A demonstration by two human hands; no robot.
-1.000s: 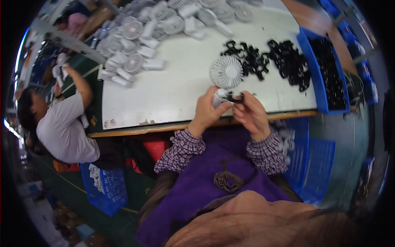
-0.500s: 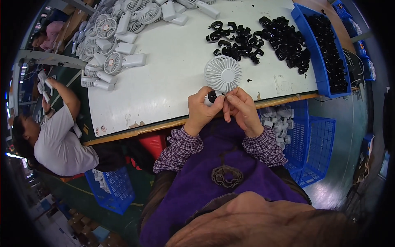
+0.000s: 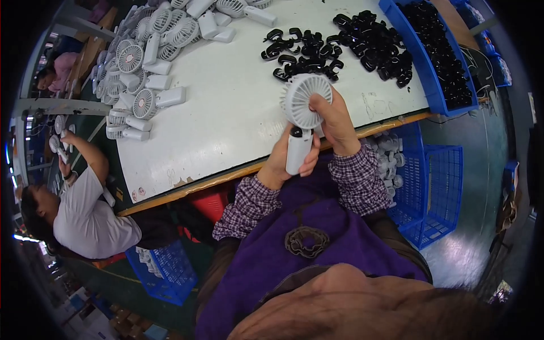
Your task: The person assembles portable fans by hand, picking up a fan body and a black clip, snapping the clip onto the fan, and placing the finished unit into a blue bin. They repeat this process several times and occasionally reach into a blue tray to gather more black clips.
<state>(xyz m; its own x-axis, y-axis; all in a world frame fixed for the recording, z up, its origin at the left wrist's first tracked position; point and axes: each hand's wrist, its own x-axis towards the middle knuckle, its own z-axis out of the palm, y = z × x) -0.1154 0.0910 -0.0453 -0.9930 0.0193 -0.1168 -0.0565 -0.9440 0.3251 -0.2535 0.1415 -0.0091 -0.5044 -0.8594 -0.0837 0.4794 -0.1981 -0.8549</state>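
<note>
Over the table's front edge I hold a white handheld fan (image 3: 299,150), its round slatted head up and its handle pointing down toward me. A small black piece shows at the neck, between head and handle. My left hand (image 3: 279,158) is wrapped round the handle, with fingertips showing on its right side. My right hand (image 3: 338,119) grips the fan head at its right rim, the thumb lying on the front slats. Just beyond the fan lies a loose pile of curved black plastic parts (image 3: 306,54), with a second pile (image 3: 377,48) to its right.
Many white fans (image 3: 144,51) are heaped at the table's far left. A blue bin (image 3: 442,68) of black parts stands at the right edge. Blue crates (image 3: 442,187) with white parts are below right. At left, a person in a white shirt (image 3: 93,212) handles fans.
The fan's handle has swung into view, pointing toward me. My left hand has shifted round the handle, and my right hand has moved up from the neck to the fan head.
</note>
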